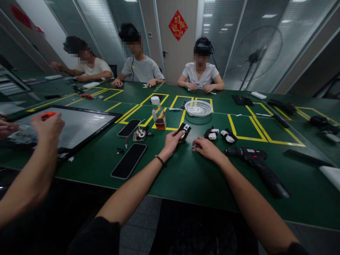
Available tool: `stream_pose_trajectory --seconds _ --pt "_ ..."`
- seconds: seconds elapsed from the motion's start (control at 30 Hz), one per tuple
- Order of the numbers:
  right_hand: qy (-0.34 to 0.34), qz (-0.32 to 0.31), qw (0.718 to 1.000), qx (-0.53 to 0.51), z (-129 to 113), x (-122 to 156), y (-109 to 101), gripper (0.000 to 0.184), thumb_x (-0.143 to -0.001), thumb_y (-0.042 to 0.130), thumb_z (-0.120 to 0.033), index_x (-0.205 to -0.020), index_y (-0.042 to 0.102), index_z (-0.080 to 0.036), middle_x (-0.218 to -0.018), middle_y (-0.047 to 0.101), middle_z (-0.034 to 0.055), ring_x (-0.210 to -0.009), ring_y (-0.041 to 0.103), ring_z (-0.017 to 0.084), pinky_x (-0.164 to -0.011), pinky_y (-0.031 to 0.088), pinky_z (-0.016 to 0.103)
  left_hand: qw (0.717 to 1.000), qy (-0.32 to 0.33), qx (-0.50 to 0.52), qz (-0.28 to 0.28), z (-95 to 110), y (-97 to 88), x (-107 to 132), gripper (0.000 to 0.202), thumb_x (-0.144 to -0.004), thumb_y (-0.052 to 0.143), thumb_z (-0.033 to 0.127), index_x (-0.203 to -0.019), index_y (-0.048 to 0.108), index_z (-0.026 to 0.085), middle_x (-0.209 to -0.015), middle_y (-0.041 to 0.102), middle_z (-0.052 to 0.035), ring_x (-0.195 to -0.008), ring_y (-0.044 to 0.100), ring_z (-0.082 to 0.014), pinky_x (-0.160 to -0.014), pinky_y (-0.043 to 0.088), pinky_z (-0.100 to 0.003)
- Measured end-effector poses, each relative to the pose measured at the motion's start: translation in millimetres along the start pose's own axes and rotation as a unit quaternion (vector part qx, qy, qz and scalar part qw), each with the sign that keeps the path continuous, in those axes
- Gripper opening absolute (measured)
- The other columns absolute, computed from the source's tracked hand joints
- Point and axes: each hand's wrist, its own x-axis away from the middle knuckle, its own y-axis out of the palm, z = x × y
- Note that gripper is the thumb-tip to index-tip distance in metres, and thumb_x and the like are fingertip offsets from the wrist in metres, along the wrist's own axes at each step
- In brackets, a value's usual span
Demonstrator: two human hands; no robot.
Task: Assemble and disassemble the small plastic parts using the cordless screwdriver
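My left hand point(172, 141), with a bead bracelet on the wrist, is closed on a small black part with a white and blue piece point(184, 130), held just above the green table point(186, 173). My right hand point(207, 148) rests on the table a little to the right, fingers loosely curled, nothing visible in them. Two more small black and white parts point(212, 134) point(228, 136) lie just beyond my right hand. A black and red power drill point(252, 159) lies to its right.
Two phones point(129, 160) point(129, 128), a small opened device with wires point(140, 135), a bottle of brown liquid point(158, 115) and a white basket point(198, 108) lie ahead. A neighbour's hand point(49, 125) at left holds an orange tool over a large screen point(77, 125). Three people sit opposite.
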Motion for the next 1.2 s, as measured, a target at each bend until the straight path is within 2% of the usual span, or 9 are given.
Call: stream_pose_trajectory --seconds 0.07,0.23,0.63,0.7,0.77,0.87,0.93,1.03,1.2 --pt "-0.003 -0.012 1.000 0.029 2.9 -0.5 2.1 0.008 -0.083 0.069 -0.015 -0.088 0.070 -0.020 -0.090 0.063 0.0053 -0.082 0.060 0.019 -0.076 0.044 0.029 1.000 -0.001 -0.009 -0.002 0.0 0.7 0.5 0.047 -0.073 0.074 0.048 -0.104 0.072 0.013 -0.100 0.072 -0.0098 -0.080 0.066 -0.0167 -0.070 0.056 -0.028" --pt "-0.008 -0.007 0.997 0.075 6.3 -1.8 4.0 0.017 -0.089 0.056 -0.009 -0.082 0.068 -0.019 -0.085 0.064 0.0082 -0.080 0.060 0.021 -0.075 0.042 0.030 1.000 -0.012 -0.013 -0.004 2.0 3.2 2.6 0.047 -0.073 0.075 0.047 -0.106 0.072 0.013 -0.100 0.073 -0.0101 -0.081 0.067 -0.0178 -0.072 0.057 -0.030" --pt "0.010 0.039 0.998 0.049 13.1 -2.7 2.8 0.013 -0.094 0.053 -0.018 -0.089 0.066 -0.016 -0.089 0.067 0.0096 -0.085 0.062 0.021 -0.081 0.046 0.032 0.997 0.015 -0.070 -0.031 0.7 3.2 4.0 0.048 -0.075 0.075 0.046 -0.110 0.071 0.013 -0.105 0.073 -0.0103 -0.083 0.067 -0.0193 -0.068 0.054 -0.027" --pt "0.021 0.066 0.998 0.008 9.7 -4.3 1.4 0.016 -0.096 0.050 -0.022 -0.093 0.065 -0.017 -0.090 0.069 0.0084 -0.082 0.064 0.020 -0.080 0.048 0.032 0.995 0.030 -0.084 -0.034 0.6 3.8 4.9 0.048 -0.075 0.075 0.045 -0.112 0.071 0.013 -0.107 0.073 -0.0108 -0.087 0.068 -0.0206 -0.073 0.054 -0.029" --pt "0.051 0.110 0.987 -0.107 5.1 -7.0 -0.1 0.018 -0.096 0.052 -0.029 -0.096 0.066 -0.018 -0.086 0.070 0.0067 -0.077 0.067 0.019 -0.075 0.052 0.032 0.993 0.052 -0.103 -0.036 0.9 4.1 5.9 0.049 -0.075 0.075 0.044 -0.113 0.071 0.014 -0.110 0.073 -0.0111 -0.093 0.068 -0.0223 -0.081 0.054 -0.032" --pt "0.100 0.165 0.929 -0.317 -1.8 -10.9 -1.9 0.020 -0.086 0.066 -0.037 -0.092 0.068 -0.018 -0.079 0.072 0.0050 -0.073 0.070 0.021 -0.074 0.057 0.036 0.985 0.089 -0.141 -0.038 1.7 4.1 7.6 0.051 -0.075 0.076 0.043 -0.117 0.069 0.015 -0.115 0.071 -0.0114 -0.103 0.066 -0.0242 -0.090 0.051 -0.035" --pt "0.108 0.166 0.902 -0.383 -5.2 -12.1 -2.0 0.023 -0.080 0.073 -0.038 -0.091 0.070 -0.019 -0.079 0.073 0.0049 -0.075 0.070 0.022 -0.078 0.057 0.039 0.978 0.107 -0.174 -0.037 2.3 3.7 8.8 0.052 -0.075 0.076 0.043 -0.119 0.068 0.015 -0.116 0.071 -0.0115 -0.105 0.066 -0.0249 -0.093 0.050 -0.036" --pt "0.101 0.158 0.896 -0.403 -8.6 -11.9 0.5 0.024 -0.076 0.077 -0.036 -0.093 0.071 -0.019 -0.082 0.073 0.0049 -0.077 0.070 0.022 -0.081 0.057 0.040 0.969 0.125 -0.210 -0.036 2.5 2.8 10.0 0.054 -0.076 0.076 0.043 -0.121 0.067 0.015 -0.116 0.071 -0.0116 -0.104 0.066 -0.0252 -0.092 0.050 -0.036" --pt "0.053 0.167 0.929 -0.326 -15.3 -10.5 5.2 0.019 -0.083 0.071 -0.034 -0.095 0.069 -0.020 -0.088 0.073 0.0050 -0.081 0.071 0.022 -0.081 0.056 0.038 0.958 0.149 -0.244 -0.036 1.2 1.9 10.7 0.056 -0.076 0.076 0.042 -0.123 0.065 0.015 -0.116 0.071 -0.0118 -0.102 0.066 -0.0252 -0.091 0.051 -0.036"
